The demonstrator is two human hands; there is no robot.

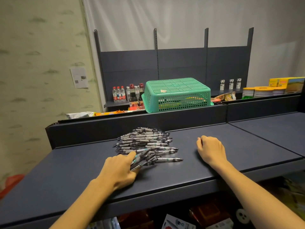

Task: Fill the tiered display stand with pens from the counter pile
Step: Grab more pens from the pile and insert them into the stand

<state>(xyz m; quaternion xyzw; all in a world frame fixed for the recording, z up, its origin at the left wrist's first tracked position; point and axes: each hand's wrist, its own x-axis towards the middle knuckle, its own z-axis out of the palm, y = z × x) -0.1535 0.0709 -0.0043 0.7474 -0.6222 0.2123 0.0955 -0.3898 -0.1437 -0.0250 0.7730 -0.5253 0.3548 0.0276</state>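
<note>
Pens (145, 142), a big loose pile of them with grey grips and clear barrels, lie heaped on the dark counter (214, 164), just left of its middle, most pointing roughly three o'clock. One pen (170, 159) lies a little off the heap at its five o'clock edge, flat on the surface.

Left hand (120, 169) is in at the pile's seven o'clock corner, fingers curled round a small bundle of pens (142, 160), thumb stretched over the top of them (the barrels fan out from under the palm toward two o'clock). It grasps that bundle right at the edge of the heap.

Right hand (210, 150) sits out at three o'clock from the pile, well apart from it, knuckles up, fingers tucked loosely under. It rests on the counter, relaxed, with nothing in it.

Up at twelve o'clock, beyond the counter's raised back edge, a green plastic basket (176, 95) lies upside down. Bottles (125, 95) with red caps stand at its nine o'clock side on a low shelf, and round tins with yellow lids (262, 91) sit off at its three o'clock. Dark shelving panels (181, 63) rise behind all of it.
</note>
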